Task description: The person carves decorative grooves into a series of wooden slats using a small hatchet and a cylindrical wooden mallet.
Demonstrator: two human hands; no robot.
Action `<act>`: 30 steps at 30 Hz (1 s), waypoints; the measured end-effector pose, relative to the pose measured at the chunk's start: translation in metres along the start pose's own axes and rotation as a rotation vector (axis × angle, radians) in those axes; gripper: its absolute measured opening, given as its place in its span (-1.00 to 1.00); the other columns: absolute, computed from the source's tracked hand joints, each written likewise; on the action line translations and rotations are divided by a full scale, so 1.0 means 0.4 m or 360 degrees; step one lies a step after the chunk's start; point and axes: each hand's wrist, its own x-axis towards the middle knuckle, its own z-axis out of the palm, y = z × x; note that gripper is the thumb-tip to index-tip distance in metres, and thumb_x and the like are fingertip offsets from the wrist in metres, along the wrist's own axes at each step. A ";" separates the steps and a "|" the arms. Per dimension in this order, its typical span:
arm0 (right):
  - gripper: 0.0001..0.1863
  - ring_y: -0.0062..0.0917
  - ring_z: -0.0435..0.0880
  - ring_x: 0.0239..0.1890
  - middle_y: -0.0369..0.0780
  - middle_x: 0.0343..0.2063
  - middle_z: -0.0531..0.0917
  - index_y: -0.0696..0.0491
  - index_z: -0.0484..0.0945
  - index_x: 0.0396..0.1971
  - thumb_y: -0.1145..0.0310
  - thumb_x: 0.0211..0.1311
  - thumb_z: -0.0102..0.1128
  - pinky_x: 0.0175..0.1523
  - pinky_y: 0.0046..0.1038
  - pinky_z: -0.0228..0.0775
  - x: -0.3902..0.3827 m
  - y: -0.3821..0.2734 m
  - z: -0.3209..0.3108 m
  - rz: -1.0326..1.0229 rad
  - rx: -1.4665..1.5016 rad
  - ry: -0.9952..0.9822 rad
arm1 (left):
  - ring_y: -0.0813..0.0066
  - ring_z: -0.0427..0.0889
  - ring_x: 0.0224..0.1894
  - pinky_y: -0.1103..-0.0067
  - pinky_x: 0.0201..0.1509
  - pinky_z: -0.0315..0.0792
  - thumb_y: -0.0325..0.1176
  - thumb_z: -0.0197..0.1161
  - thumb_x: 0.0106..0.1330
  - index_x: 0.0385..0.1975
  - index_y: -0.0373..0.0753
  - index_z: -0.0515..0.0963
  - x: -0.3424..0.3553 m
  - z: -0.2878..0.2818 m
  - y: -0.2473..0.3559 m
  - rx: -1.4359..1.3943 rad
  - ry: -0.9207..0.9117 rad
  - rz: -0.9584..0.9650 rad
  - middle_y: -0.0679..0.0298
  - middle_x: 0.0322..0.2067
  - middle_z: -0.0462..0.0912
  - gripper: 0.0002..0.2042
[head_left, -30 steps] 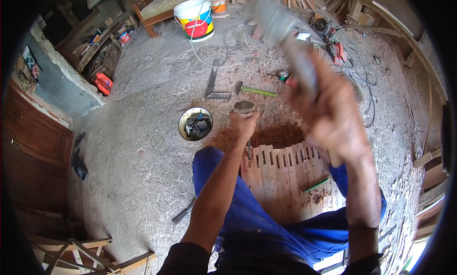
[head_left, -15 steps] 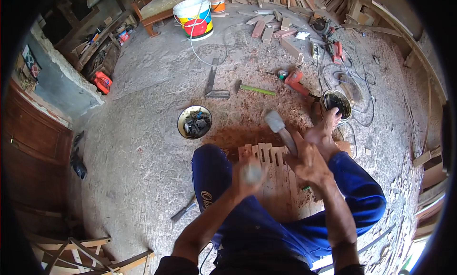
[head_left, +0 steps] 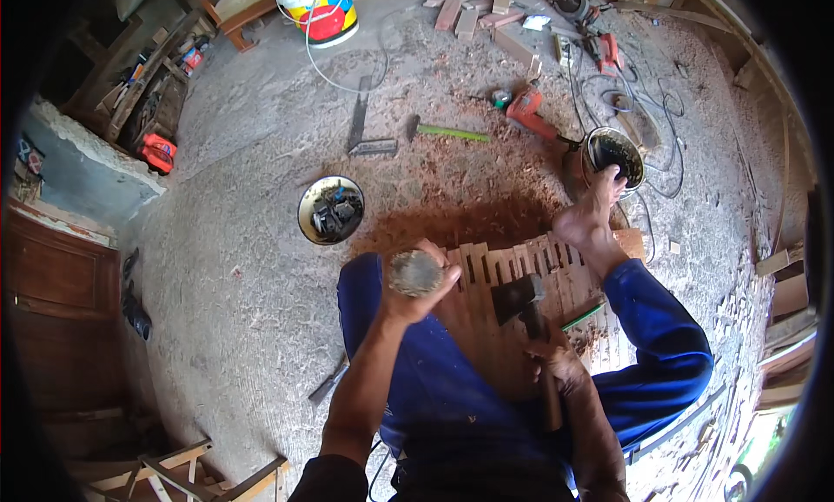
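One wood-handled hatchet [head_left: 519, 299], slotted planks [head_left: 476, 319]

A rough grey concrete floor [head_left: 226, 180] spreads across the room, with reddish dust and pale wood shavings scattered over its middle and right side. On the left, a blue-grey wall [head_left: 87, 176] with a ragged pale edge stands beside a brown panelled door [head_left: 65, 259], and past it a cluttered wooden shelf [head_left: 142, 86] runs back toward a wooden seat [head_left: 248, 17] cut off at the top. Boards [head_left: 786, 300] line the right side, wooden frames [head_left: 178, 456] stand at the lower left, and bright light [head_left: 773, 445] shows at the lower right.
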 end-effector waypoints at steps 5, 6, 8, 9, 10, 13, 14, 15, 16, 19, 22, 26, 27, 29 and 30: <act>-0.59 -0.60 0.42 -0.75 -0.30 -0.58 0.45 0.04 0.41 0.02 0.45 0.16 0.28 -0.69 -0.52 0.33 0.021 0.000 -0.024 0.0171 0.0295 -0.0056 | 0.59 0.51 -0.50 0.61 -0.42 0.38 -0.45 0.40 0.27 -0.38 -0.23 0.46 0.014 0.048 0.241 0.0831 0.0250 0.0403 0.31 -0.52 0.53 -0.81; -0.60 -0.60 0.42 -0.75 -0.31 -0.58 0.45 0.03 0.41 0.01 0.45 0.17 0.27 -0.69 -0.52 0.33 0.017 0.006 -0.019 0.0188 0.0342 -0.0064 | 0.59 0.50 -0.54 0.60 -0.45 0.37 -0.46 0.41 0.26 -0.41 -0.23 0.48 0.052 0.024 0.231 0.0841 0.0219 0.0347 0.33 -0.55 0.53 -0.82; -0.61 -0.61 0.41 -0.74 -0.32 -0.59 0.44 0.02 0.41 0.01 0.46 0.18 0.27 -0.68 -0.52 0.33 -0.008 -0.009 -0.049 0.0118 0.0474 0.0025 | 0.62 0.45 -0.59 0.57 -0.49 0.34 -0.46 0.44 0.23 -0.52 -0.22 0.49 0.155 0.074 0.181 0.0325 0.0223 0.0145 0.39 -0.62 0.50 -0.79; -0.63 -0.62 0.40 -0.74 -0.33 -0.60 0.43 0.01 0.42 -0.01 0.46 0.19 0.27 -0.68 -0.53 0.33 0.027 -0.003 -0.011 0.0121 0.0378 -0.0088 | 0.66 0.42 -0.61 0.56 -0.50 0.32 -0.45 0.46 0.21 -0.60 -0.21 0.49 0.172 0.038 0.188 -0.0008 0.0455 0.0036 0.44 -0.67 0.48 -0.75; -0.64 -0.62 0.40 -0.74 -0.33 -0.60 0.44 0.00 0.42 -0.02 0.45 0.19 0.27 -0.68 -0.52 0.33 0.025 -0.007 -0.007 0.0098 0.0380 -0.0089 | 0.66 0.43 -0.61 0.59 -0.52 0.32 -0.48 0.43 0.24 -0.58 -0.22 0.49 0.180 0.036 0.165 0.0026 0.0381 0.0023 0.41 -0.66 0.48 -0.77; -0.66 -0.63 0.40 -0.74 -0.33 -0.59 0.44 -0.01 0.42 -0.05 0.45 0.18 0.27 -0.68 -0.52 0.33 0.023 0.003 -0.009 0.0100 0.0406 -0.0081 | 0.65 0.46 -0.62 0.63 -0.57 0.34 -0.55 0.36 0.29 -0.53 -0.25 0.49 0.157 0.027 0.039 0.0046 0.0242 -0.0071 0.35 -0.62 0.50 -0.81; -0.66 -0.63 0.40 -0.74 -0.33 -0.59 0.44 -0.02 0.42 -0.06 0.45 0.18 0.27 -0.68 -0.52 0.32 0.028 0.006 -0.017 0.0125 0.0429 -0.0087 | 0.64 0.46 -0.62 0.62 -0.56 0.34 -0.55 0.36 0.28 -0.51 -0.26 0.50 0.152 0.032 0.025 0.0001 0.0245 -0.0113 0.34 -0.62 0.51 -0.82; -0.67 -0.63 0.40 -0.74 -0.33 -0.59 0.44 -0.02 0.42 -0.07 0.45 0.18 0.27 -0.68 -0.52 0.32 0.030 0.009 -0.020 0.0150 0.0452 -0.0094 | 0.63 0.47 -0.62 0.61 -0.56 0.35 -0.56 0.36 0.28 -0.50 -0.26 0.51 0.146 0.035 0.012 -0.0043 0.0248 -0.0155 0.34 -0.61 0.52 -0.84; -0.67 -0.63 0.40 -0.75 -0.33 -0.59 0.43 -0.03 0.42 -0.07 0.45 0.18 0.27 -0.68 -0.52 0.32 0.029 0.007 -0.022 0.0147 0.0436 -0.0086 | 0.62 0.47 -0.63 0.59 -0.55 0.36 -0.55 0.37 0.27 -0.49 -0.28 0.51 0.149 0.043 0.014 0.0160 0.0369 0.0087 0.33 -0.61 0.53 -0.84; -0.67 -0.63 0.39 -0.75 -0.34 -0.59 0.43 -0.03 0.42 -0.08 0.45 0.18 0.28 -0.69 -0.51 0.32 0.026 0.001 -0.019 0.0143 0.0409 -0.0072 | 0.57 0.47 -0.68 0.53 -0.52 0.39 -0.45 0.44 0.22 -0.48 -0.32 0.53 0.167 0.047 0.019 0.0495 0.0546 0.0650 0.33 -0.65 0.55 -0.81; -0.68 -0.63 0.39 -0.75 -0.34 -0.58 0.43 -0.04 0.42 -0.10 0.45 0.17 0.30 -0.69 -0.51 0.31 0.022 0.006 -0.014 0.0146 0.0411 -0.0072 | 0.49 0.58 -0.51 0.48 -0.37 0.44 -0.41 0.47 0.18 -0.49 -0.25 0.56 0.142 0.008 -0.027 0.0978 0.0267 0.0515 0.37 -0.56 0.61 -0.82; -0.68 -0.64 0.39 -0.75 -0.34 -0.58 0.42 -0.05 0.42 -0.10 0.44 0.17 0.31 -0.69 -0.52 0.30 0.019 0.009 -0.019 0.0147 0.0384 -0.0058 | 0.47 0.62 -0.49 0.45 -0.32 0.46 -0.37 0.49 0.17 -0.51 -0.24 0.58 0.114 0.047 0.005 0.0173 0.0398 -0.0151 0.37 -0.53 0.64 -0.81; -0.68 -0.64 0.39 -0.74 -0.35 -0.58 0.42 -0.05 0.42 -0.10 0.43 0.17 0.31 -0.68 -0.52 0.30 0.019 0.010 -0.021 0.0162 0.0378 -0.0048 | 0.48 0.62 -0.49 0.45 -0.32 0.46 -0.37 0.48 0.18 -0.52 -0.24 0.58 0.112 0.046 0.000 0.0211 0.0373 -0.0130 0.37 -0.53 0.64 -0.81; -0.67 -0.64 0.39 -0.74 -0.35 -0.58 0.42 -0.06 0.41 -0.10 0.43 0.18 0.31 -0.68 -0.52 0.30 0.017 0.004 -0.014 0.0150 0.0369 -0.0053 | 0.52 0.59 -0.55 0.50 -0.41 0.44 -0.40 0.47 0.20 -0.52 -0.26 0.57 0.115 0.040 0.007 0.0236 0.0368 -0.0062 0.37 -0.56 0.63 -0.82; -0.67 -0.65 0.38 -0.74 -0.35 -0.58 0.42 -0.06 0.41 -0.10 0.43 0.18 0.31 -0.68 -0.52 0.30 0.017 0.002 -0.010 0.0144 0.0365 -0.0055 | 0.56 0.56 -0.61 0.55 -0.49 0.41 -0.43 0.45 0.22 -0.53 -0.27 0.57 0.117 0.043 0.009 0.0213 0.0385 -0.0018 0.37 -0.59 0.61 -0.82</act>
